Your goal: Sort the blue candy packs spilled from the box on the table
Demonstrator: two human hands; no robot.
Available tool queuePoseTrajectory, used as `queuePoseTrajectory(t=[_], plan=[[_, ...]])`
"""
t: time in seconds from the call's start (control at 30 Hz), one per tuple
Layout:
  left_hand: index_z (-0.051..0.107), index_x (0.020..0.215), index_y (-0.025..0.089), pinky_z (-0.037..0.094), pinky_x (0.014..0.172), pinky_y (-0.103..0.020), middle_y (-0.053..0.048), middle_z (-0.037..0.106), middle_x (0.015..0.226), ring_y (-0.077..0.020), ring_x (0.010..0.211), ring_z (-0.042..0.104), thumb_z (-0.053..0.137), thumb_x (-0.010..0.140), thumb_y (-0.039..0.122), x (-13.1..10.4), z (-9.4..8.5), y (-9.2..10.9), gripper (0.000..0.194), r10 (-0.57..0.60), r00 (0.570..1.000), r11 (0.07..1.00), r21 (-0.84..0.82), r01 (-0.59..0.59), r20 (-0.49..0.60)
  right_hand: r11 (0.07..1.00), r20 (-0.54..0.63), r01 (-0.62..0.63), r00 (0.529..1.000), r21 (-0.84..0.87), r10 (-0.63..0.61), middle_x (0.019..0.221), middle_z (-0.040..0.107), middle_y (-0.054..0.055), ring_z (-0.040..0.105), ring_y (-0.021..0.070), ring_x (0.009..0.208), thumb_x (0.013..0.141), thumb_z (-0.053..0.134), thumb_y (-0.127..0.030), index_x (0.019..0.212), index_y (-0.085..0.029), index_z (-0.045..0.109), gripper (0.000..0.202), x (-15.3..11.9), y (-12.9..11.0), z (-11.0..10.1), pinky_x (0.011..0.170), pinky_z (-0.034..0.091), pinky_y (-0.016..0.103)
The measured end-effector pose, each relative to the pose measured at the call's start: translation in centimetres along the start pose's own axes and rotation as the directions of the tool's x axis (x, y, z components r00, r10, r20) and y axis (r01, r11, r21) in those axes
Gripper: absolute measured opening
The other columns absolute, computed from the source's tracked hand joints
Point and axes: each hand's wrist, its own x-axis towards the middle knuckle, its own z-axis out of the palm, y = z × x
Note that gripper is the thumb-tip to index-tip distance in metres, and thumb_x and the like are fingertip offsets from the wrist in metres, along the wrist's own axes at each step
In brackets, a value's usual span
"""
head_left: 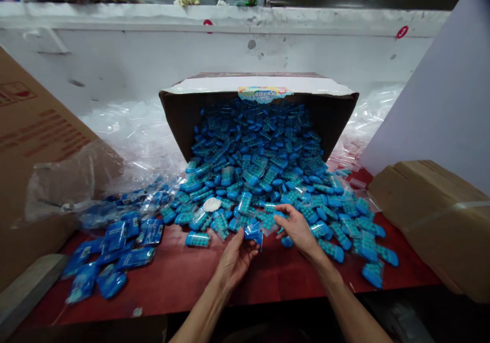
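My left hand (pixel 240 259), at the front of the red table, has its thumb and fingers closed on a small blue packet (pixel 252 230). Just right of it, my right hand (pixel 296 228) reaches in with curled fingers. Its fingertips are at a clear plastic case (pixel 269 224) with teal beads showing through; how firmly they grip it is hard to see. Behind both hands spreads a heap of similar blue-capped cases (pixel 252 167), spilling from a cardboard box (pixel 344 123) lying on its side. A white round piece (pixel 212 204) rests on the heap.
Blue wrapped packets (pixel 115 236) lie in a pile at the left, beside a clear plastic bag (pixel 72 179). Clear plastic sleeves (pixel 130 133) are heaped behind. Cardboard boxes stand at the left (pixel 34 144) and right (pixel 440 220). The red table (pixel 172 282) ends in front of me.
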Motion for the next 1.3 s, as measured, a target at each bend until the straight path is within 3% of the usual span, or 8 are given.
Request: queuePoseTrajectory(t=[0.13, 0.37, 0.57, 0.8, 1.0, 1.3], plan=[[0.053, 0.071, 0.014, 0.047, 0.048, -0.021, -0.001, 0.058, 0.053, -0.0126, 0.053, 0.058, 0.06, 0.07, 0.034, 0.1, -0.1, 0.0, 0.021, 0.032, 0.999, 0.999, 0.023, -0.032, 0.014, 0.998, 0.003, 0.029, 1.0, -0.054, -0.029, 0.071, 0.047, -0.003, 0.049, 0.0085, 0.054, 0.067, 0.057, -0.036, 0.094, -0.017, 0.05, 0.034, -0.2, 0.1, -0.1, 0.042, 0.051, 0.024], [0.054, 0.071, 0.013, 0.045, 0.048, -0.021, 0.0, 0.058, 0.054, -0.011, 0.051, 0.055, 0.065, 0.063, 0.037, 0.3, 0.1, 0.3, 0.027, 0.143, 0.989, 0.983, 0.113, -0.146, 0.032, 0.999, 0.008, -0.015, 1.0, 0.029, 0.015, 0.075, 0.05, -0.002, 0.053, 0.0104, 0.057, 0.063, 0.06, -0.036, 0.094, -0.018, 0.049, 0.037, 0.0, -0.2, 0.0, 0.043, 0.051, 0.025], [0.053, 0.071, 0.014, 0.044, 0.049, -0.022, 0.001, 0.058, 0.054, -0.0117, 0.052, 0.055, 0.066, 0.062, 0.039, 0.9, 0.2, 1.2, 0.029, 0.174, 0.982, 0.969, 0.165, -0.184, 0.07, 0.996, 0.109, -0.019, 0.994, 0.081, 0.01, 0.075, 0.049, -0.003, 0.05, 0.0075, 0.056, 0.065, 0.059, -0.027, 0.101, -0.018, 0.049, 0.038, -0.3, -0.7, -0.3, 0.055, 0.054, 0.029], [0.054, 0.068, 0.014, 0.044, 0.049, -0.023, 0.0, 0.058, 0.049, -0.0126, 0.048, 0.055, 0.067, 0.057, 0.044, 1.6, -0.2, 1.6, 0.035, 0.214, 0.975, 0.939, 0.26, -0.223, 0.066, 0.983, 0.101, -0.068, 0.994, 0.17, 0.051, 0.082, 0.049, -0.001, 0.052, 0.0087, 0.062, 0.062, 0.063, -0.026, 0.097, -0.016, 0.048, 0.04, -0.4, -1.0, -0.6, 0.051, 0.053, 0.025], [0.056, 0.066, 0.013, 0.044, 0.049, -0.024, -0.001, 0.058, 0.048, -0.0135, 0.048, 0.056, 0.067, 0.057, 0.045, 1.7, -0.5, 1.6, 0.035, 0.215, 0.974, 0.927, 0.299, -0.226, 0.072, 0.942, 0.135, -0.087, 0.99, 0.324, 0.045, 0.086, 0.05, 0.0, 0.053, 0.0101, 0.068, 0.061, 0.066, -0.027, 0.096, -0.018, 0.048, 0.04, -0.7, -0.2, -0.7, 0.052, 0.053, 0.023], [0.056, 0.067, 0.013, 0.043, 0.049, -0.025, -0.001, 0.058, 0.048, -0.0155, 0.051, 0.057, 0.068, 0.056, 0.045, 1.1, 0.0, 1.5, 0.036, 0.159, 0.984, 0.947, 0.27, -0.174, 0.074, 0.934, 0.067, -0.067, 0.997, 0.351, 0.046, 0.084, 0.049, -0.001, 0.052, 0.009, 0.065, 0.057, 0.07, -0.028, 0.094, -0.019, 0.049, 0.043, -0.9, 0.5, -0.2, 0.052, 0.052, 0.023]])
